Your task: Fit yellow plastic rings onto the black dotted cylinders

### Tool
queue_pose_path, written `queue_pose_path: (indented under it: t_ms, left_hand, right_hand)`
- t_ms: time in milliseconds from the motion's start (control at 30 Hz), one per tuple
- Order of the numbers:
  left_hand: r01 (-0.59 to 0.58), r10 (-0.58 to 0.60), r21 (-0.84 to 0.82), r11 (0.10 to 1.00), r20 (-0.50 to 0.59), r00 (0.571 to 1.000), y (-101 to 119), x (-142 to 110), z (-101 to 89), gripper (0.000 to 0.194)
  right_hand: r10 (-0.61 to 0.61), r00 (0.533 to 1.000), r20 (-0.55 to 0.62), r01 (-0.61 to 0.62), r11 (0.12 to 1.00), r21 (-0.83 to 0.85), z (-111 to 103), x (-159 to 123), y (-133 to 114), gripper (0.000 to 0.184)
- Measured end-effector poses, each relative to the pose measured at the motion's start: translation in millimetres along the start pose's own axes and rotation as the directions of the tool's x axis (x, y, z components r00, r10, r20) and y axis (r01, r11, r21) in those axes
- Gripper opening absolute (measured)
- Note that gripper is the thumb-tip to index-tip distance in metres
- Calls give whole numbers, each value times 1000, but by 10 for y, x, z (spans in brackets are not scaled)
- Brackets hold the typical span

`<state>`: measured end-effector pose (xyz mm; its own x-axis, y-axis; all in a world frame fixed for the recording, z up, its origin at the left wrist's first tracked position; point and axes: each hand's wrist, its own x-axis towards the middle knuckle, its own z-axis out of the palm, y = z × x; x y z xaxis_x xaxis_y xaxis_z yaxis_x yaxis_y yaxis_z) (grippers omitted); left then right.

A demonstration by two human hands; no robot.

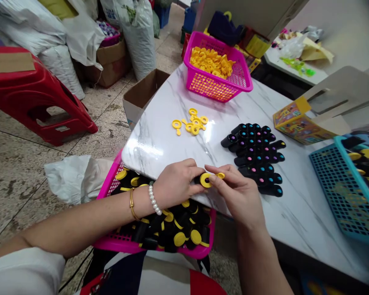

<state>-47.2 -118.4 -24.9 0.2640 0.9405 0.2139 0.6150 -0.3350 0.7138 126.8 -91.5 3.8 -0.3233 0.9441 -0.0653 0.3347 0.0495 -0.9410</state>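
My left hand (176, 182) is closed around a short black tube whose end shows at its fingertips. My right hand (238, 192) pinches a yellow ring cap (206, 180) against that tube end. Both hands meet at the near edge of the white marble table (160, 135). Just right of them lies a pile of black tubes (256, 157) with coloured tips. A few loose yellow ring caps (194, 123) lie further back on the table. Under my left wrist a pink basket (110, 188) on my lap holds several black tubes with yellow caps.
A pink basket (230, 88) full of yellow caps stands at the table's far side. A teal basket (335, 184) sits at the right, a printed carton (295, 123) behind it. On the floor: an open cardboard box (141, 92), a red stool (33, 94), white bags (74, 176).
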Motion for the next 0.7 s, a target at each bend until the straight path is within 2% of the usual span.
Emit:
queue_pose_path:
  t_ms: [100, 167, 367, 500, 600, 700]
  left_hand:
    - [7, -7, 1, 1000, -1, 1000, -3, 2, 0, 26]
    - [14, -14, 1, 1000, 2, 1000, -7, -2, 4, 25]
    - [16, -16, -2, 1000, 8, 1000, -13, -16, 24, 24]
    - [28, -28, -14, 999, 14, 1000, 42, 11, -44, 20]
    - [83, -68, -121, 989, 125, 990, 93, 58, -151, 18]
    - [206, -140, -280, 938, 236, 962, 110, 114, -226, 25]
  right_hand:
    - [172, 984, 39, -176, 972, 158, 2, 47, 99, 23]
    - [217, 975, 45, -222, 949, 226, 11, 60, 130, 26]
    - [197, 980, 20, -197, 959, 205, 62, 68, 102, 26]
    - [186, 983, 13, -185, 968, 172, 89, 33, 84, 28]
    - [178, 984, 13, -178, 974, 141, 106, -4, 60, 31]
    - [172, 984, 51, -178, 972, 152, 110, -8, 47, 34]
